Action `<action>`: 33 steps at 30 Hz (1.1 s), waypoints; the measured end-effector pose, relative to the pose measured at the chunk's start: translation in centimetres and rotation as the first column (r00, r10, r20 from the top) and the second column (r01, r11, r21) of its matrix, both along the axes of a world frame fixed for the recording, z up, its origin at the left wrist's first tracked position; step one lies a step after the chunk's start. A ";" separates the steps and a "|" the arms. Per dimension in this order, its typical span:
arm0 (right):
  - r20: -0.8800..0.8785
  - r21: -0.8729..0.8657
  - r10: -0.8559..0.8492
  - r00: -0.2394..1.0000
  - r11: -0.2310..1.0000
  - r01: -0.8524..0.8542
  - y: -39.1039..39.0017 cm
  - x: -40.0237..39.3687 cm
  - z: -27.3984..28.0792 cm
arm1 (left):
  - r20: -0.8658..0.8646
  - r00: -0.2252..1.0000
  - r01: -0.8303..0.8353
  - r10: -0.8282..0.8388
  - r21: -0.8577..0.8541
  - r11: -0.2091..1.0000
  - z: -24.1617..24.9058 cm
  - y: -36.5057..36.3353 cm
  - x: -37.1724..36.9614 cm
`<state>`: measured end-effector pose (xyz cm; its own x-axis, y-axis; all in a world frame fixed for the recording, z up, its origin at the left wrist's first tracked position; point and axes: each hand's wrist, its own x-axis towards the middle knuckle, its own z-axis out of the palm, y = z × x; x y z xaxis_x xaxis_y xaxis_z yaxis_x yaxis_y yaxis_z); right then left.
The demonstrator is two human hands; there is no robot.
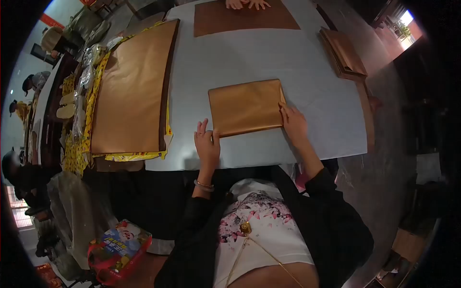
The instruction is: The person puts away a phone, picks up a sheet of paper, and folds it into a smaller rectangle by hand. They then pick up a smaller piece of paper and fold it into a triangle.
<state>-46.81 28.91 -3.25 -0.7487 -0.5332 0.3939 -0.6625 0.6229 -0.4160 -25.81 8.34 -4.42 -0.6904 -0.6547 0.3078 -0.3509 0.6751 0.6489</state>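
Observation:
A folded packet of golden-brown paper (pixel 247 108) lies flat on the pale tabletop (pixel 230 57). My left hand (pixel 208 144), with a bracelet at the wrist, is at the packet's lower left corner, fingers apart and holding nothing. At the packet's right edge is my right hand (pixel 294 122); its fingers press on the folded side, where the paper is a little creased. The undersides of the fingers are hidden.
A large stack of brown sheets (pixel 134 91) on yellow wrapping lies at left. Folded brown packets (pixel 343 55) are piled at the right edge. Across the table, another person's hands (pixel 247 4) rest on a brown sheet (pixel 245 20). A red bag (pixel 117 252) is at lower left.

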 end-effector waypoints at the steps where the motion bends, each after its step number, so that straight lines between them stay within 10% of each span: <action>1: -0.003 0.032 -0.008 1.000 0.999 0.008 0.0 0.0 0.0 | -0.015 1.000 -0.002 0.002 -0.006 1.000 -0.1 0.0 0.0; 33: -0.166 0.219 -0.082 0.983 0.969 0.118 -0.5 0.0 -0.4 | -0.043 0.995 -0.095 0.088 -0.202 0.975 0.1 1.1 -0.6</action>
<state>-46.83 28.45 -3.65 -0.7422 -0.5476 0.3864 -0.6373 0.7551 -0.1539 -26.43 9.41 -4.28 -0.6179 -0.6357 0.4627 -0.3975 0.7603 0.5138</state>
